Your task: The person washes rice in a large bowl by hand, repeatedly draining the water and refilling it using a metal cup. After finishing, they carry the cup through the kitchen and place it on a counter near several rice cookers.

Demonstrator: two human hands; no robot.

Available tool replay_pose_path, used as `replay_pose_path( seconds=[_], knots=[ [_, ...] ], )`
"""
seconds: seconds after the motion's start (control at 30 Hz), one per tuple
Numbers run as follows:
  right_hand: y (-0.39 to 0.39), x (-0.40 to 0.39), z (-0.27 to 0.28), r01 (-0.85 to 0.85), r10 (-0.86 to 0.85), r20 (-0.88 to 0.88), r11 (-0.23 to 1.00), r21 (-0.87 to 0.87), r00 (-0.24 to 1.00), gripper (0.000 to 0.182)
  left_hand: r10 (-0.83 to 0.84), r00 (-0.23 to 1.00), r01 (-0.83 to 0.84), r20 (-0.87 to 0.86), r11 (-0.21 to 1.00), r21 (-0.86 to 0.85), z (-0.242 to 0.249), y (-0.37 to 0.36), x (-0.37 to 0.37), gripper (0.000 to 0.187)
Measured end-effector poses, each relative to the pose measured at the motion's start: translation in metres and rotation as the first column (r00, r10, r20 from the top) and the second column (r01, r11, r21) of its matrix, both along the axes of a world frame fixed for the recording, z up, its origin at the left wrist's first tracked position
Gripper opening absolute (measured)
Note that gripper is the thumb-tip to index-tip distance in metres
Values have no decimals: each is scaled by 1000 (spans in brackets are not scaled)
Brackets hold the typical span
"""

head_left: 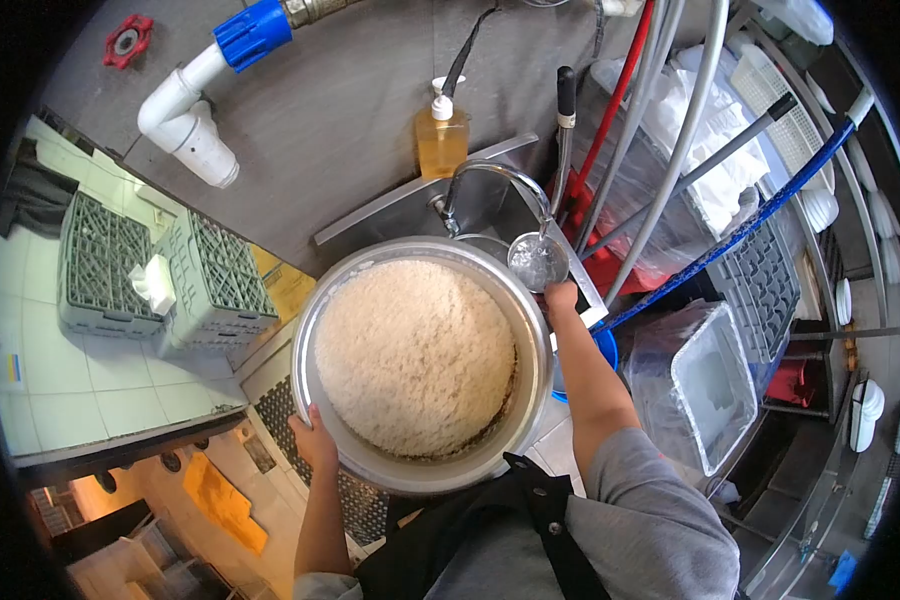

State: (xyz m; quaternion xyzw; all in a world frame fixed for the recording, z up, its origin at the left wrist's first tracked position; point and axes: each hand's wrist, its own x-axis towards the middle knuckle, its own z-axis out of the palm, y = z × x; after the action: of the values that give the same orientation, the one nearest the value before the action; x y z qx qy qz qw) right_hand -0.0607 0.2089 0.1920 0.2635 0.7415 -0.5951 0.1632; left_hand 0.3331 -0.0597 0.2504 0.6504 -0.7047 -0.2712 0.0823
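A large round metal pot (541, 390) full of white, grainy food like rice (410, 350) is in front of my body, over the edge of the sink. My left hand (315, 440) grips the pot's rim at the lower left. My right hand (562, 298) is closed on a small metal bowl or ladle (536, 262), whose handle is hidden. That vessel is under the curved faucet (500, 165), with clear water in it, just beyond the pot's upper right side.
A soap bottle (442, 140) stands behind the steel sink (370, 215). Grey dish racks (205, 285) are at left. Upright poles (670, 170), a blue pole (740, 235) and a plastic-lined bin (710, 390) crowd the right. White pipe (185, 110) juts out upper left.
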Motion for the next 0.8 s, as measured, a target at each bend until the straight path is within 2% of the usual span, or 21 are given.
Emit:
replay_pose_path(
  seconds=[0.07, 0.13, 0.2, 0.23, 0.3, 0.33, 0.43, 0.53, 0.67, 0.8],
  knots=[
    [-2, 1, 8, -51, 51, 2, 989, 141, 999, 24, 19, 999, -19, -34, 1000, 3, -5, -2, 3, 48],
    [3, -5, -11, -106, 122, -37, 949, 298, 992, 24, 27, 998, -27, -55, 1000, -3, -10, -4, 3, 47],
    [23, -23, -91, -162, 232, -98, 870, 465, 968, 23, 34, 998, -35, -54, 999, -19, -6, -2, 1, 46],
    [16, -16, -70, -153, 203, -69, 886, 438, 977, 23, 36, 997, -37, -61, 999, -13, -5, -2, 1, 46],
    [-4, 4, 5, -125, 139, -9, 914, 385, 990, 25, 35, 997, -35, -74, 999, -1, -4, -3, -1, 44],
    [11, -10, -41, -201, 238, -10, 844, 497, 971, 30, 31, 996, -32, -88, 999, -10, -7, -5, -2, 44],
    [14, -12, -43, -244, 301, 20, 731, 638, 953, 33, 18, 993, -21, -121, 1000, -22, -11, -11, -4, 43],
    [8, -7, -20, -232, 238, 70, 773, 590, 969, 35, 9, 992, -11, -130, 1000, -14, -3, -12, -11, 42],
    [11, -4, -25, -211, 262, 4, 767, 605, 965, 34, -1, 993, -1, -115, 1000, -19, 5, -11, -15, 42],
    [26, -12, -56, -269, 339, 11, 724, 635, 941, 34, -10, 992, 5, -130, 999, -45, 1, -11, -15, 40]
  ],
)
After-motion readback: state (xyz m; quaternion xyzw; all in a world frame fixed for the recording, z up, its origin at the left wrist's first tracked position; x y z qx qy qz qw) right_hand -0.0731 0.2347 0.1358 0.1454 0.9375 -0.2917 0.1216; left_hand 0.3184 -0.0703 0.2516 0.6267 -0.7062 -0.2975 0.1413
